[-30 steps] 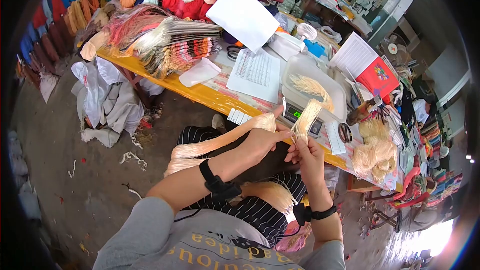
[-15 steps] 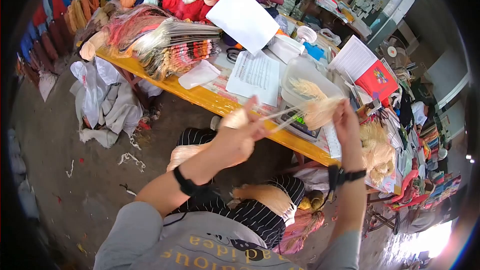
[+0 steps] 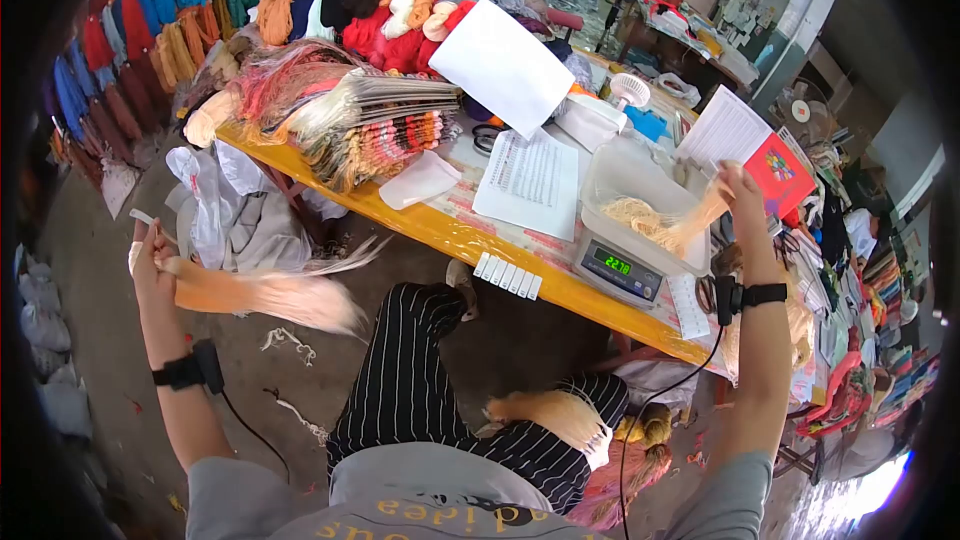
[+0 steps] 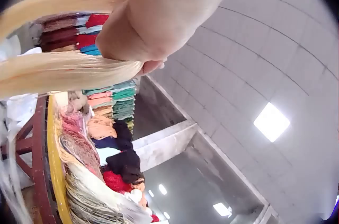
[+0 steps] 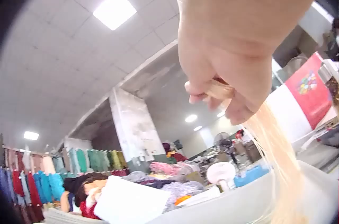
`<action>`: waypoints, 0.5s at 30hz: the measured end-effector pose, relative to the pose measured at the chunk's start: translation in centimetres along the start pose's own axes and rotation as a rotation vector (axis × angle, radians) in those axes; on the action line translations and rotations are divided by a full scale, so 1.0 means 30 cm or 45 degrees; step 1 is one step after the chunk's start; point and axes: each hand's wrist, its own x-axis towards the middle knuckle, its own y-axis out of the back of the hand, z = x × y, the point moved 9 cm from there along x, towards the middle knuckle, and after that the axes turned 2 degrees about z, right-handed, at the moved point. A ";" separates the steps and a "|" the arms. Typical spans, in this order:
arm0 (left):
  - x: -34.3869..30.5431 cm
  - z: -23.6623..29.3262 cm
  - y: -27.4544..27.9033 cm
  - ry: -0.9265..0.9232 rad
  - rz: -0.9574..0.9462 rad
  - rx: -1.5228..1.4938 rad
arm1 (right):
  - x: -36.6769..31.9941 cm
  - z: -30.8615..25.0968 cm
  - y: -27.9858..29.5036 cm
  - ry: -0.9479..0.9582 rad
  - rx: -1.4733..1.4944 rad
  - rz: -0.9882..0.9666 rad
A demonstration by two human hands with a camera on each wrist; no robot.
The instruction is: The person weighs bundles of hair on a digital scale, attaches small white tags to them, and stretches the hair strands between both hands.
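Over at the left I see the person's left hand [image 3: 152, 265] out wide, its fingers curled round one end of a pale peach skein [image 3: 265, 295], with a small white strip [image 3: 141, 215] poking up just above the knuckles. The skein streams out to the right of those fingers, its loose end spread and blurred. Beyond and above the same fingers hang coloured yarns [image 3: 165, 30], and to their right a heap of pale bags [image 3: 205, 205] lies by the leg of a yellow-edged table [image 3: 420, 225]. Further right of them, on the tabletop, I can make out a mound of mixed yarn hanks [image 3: 370, 130], a printed sheet [image 3: 527, 185] and, at the near edge, a row of white labels [image 3: 508, 275]. Between the two hands, nearer the body, a second peach skein [image 3: 555, 415] rests across the striped trousers [image 3: 405, 370]. Below and left of the right fingers sits a scale [image 3: 618, 268] with lit green digits, and a translucent tub [image 3: 612, 180] appears to stand on it. The right hand [image 3: 738, 190] is above the tub's right end, fingers pinching pale strands [image 3: 702, 220] that trail down into it. Just right of those fingers, farther back, lies an open red booklet [image 3: 782, 175]
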 end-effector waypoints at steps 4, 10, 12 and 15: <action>-0.313 -0.068 -0.300 0.006 -0.144 0.245 | -0.275 0.044 -0.216 -0.219 -0.779 -0.540; -0.655 -0.384 -0.606 0.277 -0.575 0.849 | -0.629 0.054 -0.293 0.392 -0.996 -0.383; -0.763 -0.479 -0.687 0.312 -0.815 0.881 | -0.711 -0.053 -0.290 0.433 -0.925 -0.215; -1.002 -0.481 -0.836 0.411 -1.192 0.591 | -0.855 -0.076 -0.315 0.284 -0.663 -0.085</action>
